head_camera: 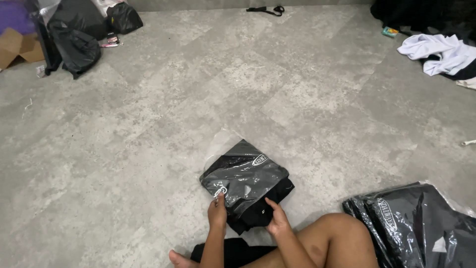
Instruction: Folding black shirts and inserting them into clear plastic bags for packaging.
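Note:
A folded black garment (258, 211) lies on the grey floor, partly inside a clear plastic bag (243, 171). My left hand (217, 212) pinches the near left corner of the bag, by a small white tag. My right hand (277, 221) rests on the black garment where it sticks out of the bag's near edge, fingers on the cloth. My bare knee (337, 240) and a foot (179, 259) show at the bottom, beside the package.
A stack of bagged black garments (416, 223) lies at the lower right. White and dark clothes (439, 52) are piled at the upper right. Black plastic bags (74, 44) and a cardboard box (15, 44) sit at the upper left. A black strap (265, 10) lies far away.

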